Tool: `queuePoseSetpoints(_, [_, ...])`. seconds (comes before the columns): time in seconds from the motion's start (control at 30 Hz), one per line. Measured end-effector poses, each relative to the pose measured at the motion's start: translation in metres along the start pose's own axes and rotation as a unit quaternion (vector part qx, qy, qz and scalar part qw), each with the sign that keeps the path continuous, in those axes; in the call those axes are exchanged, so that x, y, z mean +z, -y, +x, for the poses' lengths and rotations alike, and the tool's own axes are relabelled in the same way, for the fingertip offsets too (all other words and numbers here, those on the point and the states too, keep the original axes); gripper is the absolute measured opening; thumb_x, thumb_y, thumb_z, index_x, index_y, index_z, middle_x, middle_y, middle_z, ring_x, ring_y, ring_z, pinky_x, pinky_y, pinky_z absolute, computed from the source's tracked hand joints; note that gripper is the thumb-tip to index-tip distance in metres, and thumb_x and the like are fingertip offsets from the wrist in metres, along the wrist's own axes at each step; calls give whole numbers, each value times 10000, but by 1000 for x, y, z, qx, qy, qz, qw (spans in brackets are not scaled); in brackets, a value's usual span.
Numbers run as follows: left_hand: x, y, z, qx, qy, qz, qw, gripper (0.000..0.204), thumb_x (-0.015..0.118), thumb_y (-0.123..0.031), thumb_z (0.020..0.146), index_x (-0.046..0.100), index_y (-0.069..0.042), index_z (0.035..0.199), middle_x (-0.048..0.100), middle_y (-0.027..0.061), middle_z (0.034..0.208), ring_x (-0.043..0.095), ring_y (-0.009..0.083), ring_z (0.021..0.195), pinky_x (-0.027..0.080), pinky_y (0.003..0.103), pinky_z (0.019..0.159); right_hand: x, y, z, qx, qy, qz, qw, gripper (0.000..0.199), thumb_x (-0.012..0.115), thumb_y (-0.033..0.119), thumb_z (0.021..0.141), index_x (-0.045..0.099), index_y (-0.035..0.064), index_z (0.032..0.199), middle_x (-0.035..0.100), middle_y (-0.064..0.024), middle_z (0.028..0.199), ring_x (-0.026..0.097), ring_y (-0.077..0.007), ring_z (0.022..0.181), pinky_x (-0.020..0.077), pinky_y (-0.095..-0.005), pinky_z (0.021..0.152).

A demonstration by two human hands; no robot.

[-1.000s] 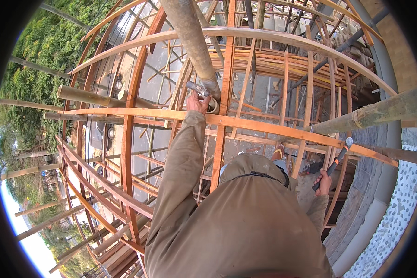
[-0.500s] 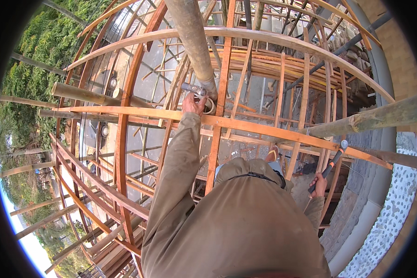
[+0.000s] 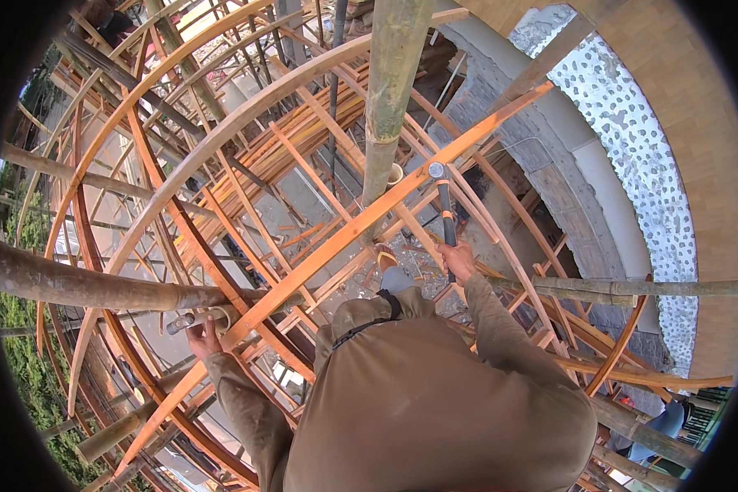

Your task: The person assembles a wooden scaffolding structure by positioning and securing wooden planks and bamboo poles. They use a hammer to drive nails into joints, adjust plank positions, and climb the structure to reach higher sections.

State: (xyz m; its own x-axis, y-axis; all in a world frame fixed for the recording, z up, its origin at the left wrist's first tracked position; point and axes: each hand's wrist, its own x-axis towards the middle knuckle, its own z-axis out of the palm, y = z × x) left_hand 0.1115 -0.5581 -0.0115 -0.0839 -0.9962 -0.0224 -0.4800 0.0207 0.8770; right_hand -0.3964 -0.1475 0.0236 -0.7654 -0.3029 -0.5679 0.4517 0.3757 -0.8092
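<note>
My right hand (image 3: 459, 261) grips a claw-type hammer (image 3: 447, 209) by its black and orange handle. The hammer's head is up against a long orange-brown wooden batten (image 3: 336, 242) that crosses in front of me. My left hand (image 3: 205, 338) is closed around a grey metal hammer head (image 3: 180, 323) beside the batten's left part; its handle, if any, is hidden. That hand is close to the cut end of a bamboo pole (image 3: 227, 312). A thicker bamboo pole (image 3: 389, 98) stands upright beyond the batten.
Curved wooden ribs (image 3: 246, 119) and crossing battens form an open lattice around me, with drops between them. A thick pole (image 3: 98, 279) runs in from the left. A stone wall edge (image 3: 541, 164) curves on the right. At lower right is another person's blue-clad leg (image 3: 668, 422).
My view has swung to the right. The right hand has raised its hammer to the batten nearer the middle. My left hand keeps its hold on the grey hammer head.
</note>
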Motion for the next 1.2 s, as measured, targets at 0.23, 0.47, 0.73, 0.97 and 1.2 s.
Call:
queuePoseSetpoints(0.23, [9, -9, -28, 11, -265, 224, 938, 510, 782, -376, 866, 599, 39, 1097, 620, 190, 1047, 605, 326, 977, 466, 459, 858, -23, -52, -35, 76, -56, -3, 996, 189, 731, 123, 823, 573, 25, 787, 532, -17, 641, 479, -111, 477, 405, -309, 425])
queuePoseSetpoints(0.47, [127, -113, -116, 306, -23, 97, 947, 333, 735, -236, 875, 538, -1, 1007, 533, 139, 930, 526, 312, 856, 401, 441, 783, -51, -121, -55, 238, -89, 48, 966, 141, 683, 124, 865, 580, 45, 810, 509, -18, 634, 471, -135, 467, 398, -348, 415])
queuePoseSetpoints(0.73, [308, -221, -91, 296, 312, 280, 858, 894, 771, -546, 758, 476, 12, 1391, 546, 270, 1322, 483, 431, 1268, 324, 506, 1122, -91, -201, -90, 346, -97, 130, 924, 197, 653, 169, 898, 528, 83, 772, 485, -42, 594, 457, -199, 457, 395, -382, 423])
queuePoseSetpoints(0.97, [346, -215, -86, 217, 437, 418, 766, 757, 728, -653, 771, 618, 9, 1122, 724, 246, 934, 707, 416, 923, 553, 499, 827, -99, -281, -134, 380, -164, 197, 889, 214, 671, 173, 872, 518, 92, 747, 493, -45, 598, 478, -210, 465, 413, -402, 424])
queuePoseSetpoints(1.2, [353, -210, -88, 231, 417, 422, 771, 614, 701, -554, 838, 614, -2, 1092, 717, 258, 879, 707, 425, 893, 556, 502, 804, -75, -334, -154, 392, -189, 287, 853, 195, 674, 167, 859, 537, 85, 747, 496, -42, 580, 488, -218, 458, 421, -407, 419])
